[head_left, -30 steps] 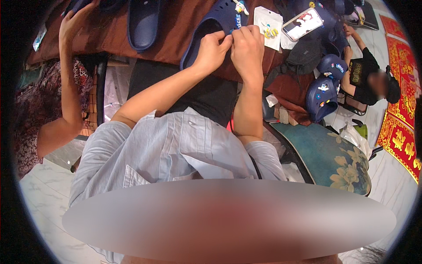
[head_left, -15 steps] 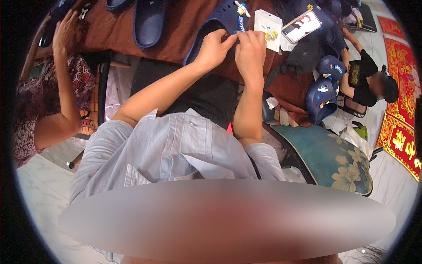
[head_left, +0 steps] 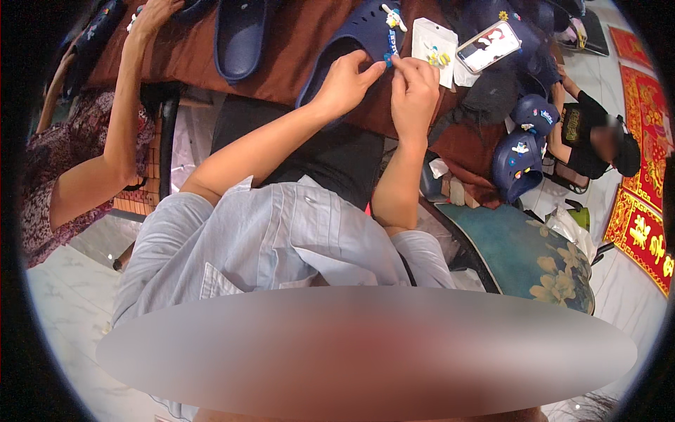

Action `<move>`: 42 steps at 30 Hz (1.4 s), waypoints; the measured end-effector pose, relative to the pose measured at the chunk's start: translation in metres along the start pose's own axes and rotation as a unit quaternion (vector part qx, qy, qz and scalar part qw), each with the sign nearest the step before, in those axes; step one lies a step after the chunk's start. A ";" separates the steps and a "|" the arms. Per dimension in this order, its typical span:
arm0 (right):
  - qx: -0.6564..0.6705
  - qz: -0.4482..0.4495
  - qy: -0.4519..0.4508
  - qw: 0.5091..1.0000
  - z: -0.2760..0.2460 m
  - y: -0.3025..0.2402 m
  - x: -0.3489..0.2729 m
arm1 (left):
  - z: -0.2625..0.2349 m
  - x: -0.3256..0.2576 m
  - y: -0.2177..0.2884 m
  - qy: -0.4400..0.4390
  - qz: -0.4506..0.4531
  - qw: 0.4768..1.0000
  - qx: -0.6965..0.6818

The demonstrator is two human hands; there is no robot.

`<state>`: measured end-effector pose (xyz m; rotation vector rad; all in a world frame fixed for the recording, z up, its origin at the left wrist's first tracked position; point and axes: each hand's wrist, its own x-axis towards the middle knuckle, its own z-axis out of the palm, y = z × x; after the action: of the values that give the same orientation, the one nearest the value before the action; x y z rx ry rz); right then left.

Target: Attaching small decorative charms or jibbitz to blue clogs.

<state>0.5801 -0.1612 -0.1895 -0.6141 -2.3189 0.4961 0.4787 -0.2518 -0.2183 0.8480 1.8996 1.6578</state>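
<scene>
A dark blue clog (head_left: 349, 43) lies on the brown-clothed table in front of me. A white cartoon-figure charm (head_left: 394, 17) and a column of blue letter charms (head_left: 393, 43) sit on its upper. My left hand (head_left: 346, 86) rests on the clog's near side, fingers curled and thumb pointing at the lowest blue charm (head_left: 387, 61). Close beside it, my right hand (head_left: 415, 95) is bent, its fingertips gathered at that charm. Right of this hand lies a white packet (head_left: 430, 41) with yellow-and-white charms (head_left: 438, 56) on it.
A phone (head_left: 489, 46) lies right of the packet. Another blue clog (head_left: 241, 42) stands to the left. Decorated clogs (head_left: 518, 160) hang or stand at the table's right edge. One person's arm (head_left: 133, 91) reaches in at the left; another person (head_left: 589, 137) sits at the right.
My right hand has drawn slightly back and right, its fingers loosening, so more of the blue letter charms shows. The person at the left has moved an arm farther over the table.
</scene>
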 end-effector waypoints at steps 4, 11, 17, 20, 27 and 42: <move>0.023 -0.033 -0.046 0.998 0.002 0.004 0.000 | 0.000 0.002 -0.004 0.009 0.003 1.000 0.008; 0.026 0.039 -0.005 0.999 -0.006 0.033 -0.006 | 0.001 0.008 -0.010 -0.016 -0.071 0.992 -0.106; -0.133 0.048 0.057 0.988 -0.018 0.097 0.016 | -0.010 0.019 0.005 -0.027 -0.220 0.815 -0.536; -0.186 0.027 0.033 0.982 -0.014 0.116 0.035 | 0.002 0.027 0.000 -0.015 -0.234 0.774 -0.588; -0.297 0.012 -0.074 0.952 0.008 0.117 0.051 | -0.001 0.027 0.012 0.043 -0.298 0.762 -0.574; -0.340 -0.042 0.003 0.940 0.011 0.128 0.054 | -0.001 0.028 0.002 0.019 -0.238 0.797 -0.555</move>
<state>0.5739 -0.0292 -0.2337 -0.8166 -2.4797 -0.3767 0.4588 -0.2321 -0.2145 -0.1513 0.7153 1.9807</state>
